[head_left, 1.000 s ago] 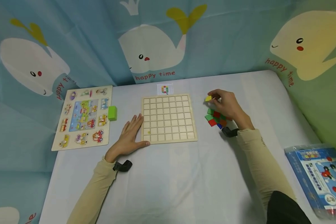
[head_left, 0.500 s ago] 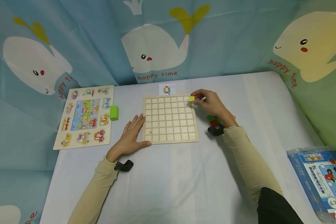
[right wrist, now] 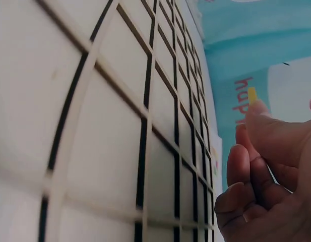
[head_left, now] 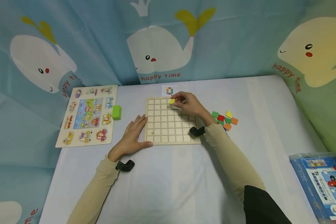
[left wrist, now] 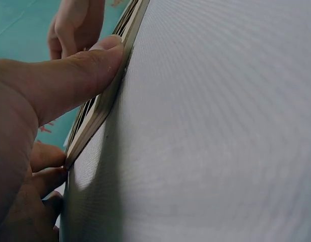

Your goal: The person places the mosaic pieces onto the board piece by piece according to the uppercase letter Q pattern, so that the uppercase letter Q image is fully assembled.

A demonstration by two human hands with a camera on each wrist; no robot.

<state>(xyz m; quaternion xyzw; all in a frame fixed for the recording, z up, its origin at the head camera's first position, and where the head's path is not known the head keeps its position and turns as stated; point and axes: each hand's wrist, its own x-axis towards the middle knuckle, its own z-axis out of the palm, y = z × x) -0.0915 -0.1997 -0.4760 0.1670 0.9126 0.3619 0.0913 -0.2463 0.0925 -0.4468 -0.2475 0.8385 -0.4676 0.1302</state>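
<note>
A wooden grid board (head_left: 163, 124) lies in the middle of the table in the head view. My right hand (head_left: 188, 104) is over the board's far edge and pinches a yellow tile (head_left: 171, 101) between thumb and fingertips. In the right wrist view a corner of the yellow tile (right wrist: 252, 95) sticks up past the thumb. My left hand (head_left: 131, 135) lies along the board's left edge, fingers stretched out and thumb at the near left corner. In the left wrist view the thumb (left wrist: 97, 65) presses on the board's side.
Several coloured tiles (head_left: 221, 118) lie loose right of the board. A small pattern card (head_left: 168, 90) lies just behind it. To the left are a picture puzzle board (head_left: 86, 115) and a green block (head_left: 116, 112). A blue package (head_left: 319, 186) sits at the right.
My right hand has carried the yellow tile left from beside the loose tiles to over the board's top row. The left hand has stayed at the board's edge.
</note>
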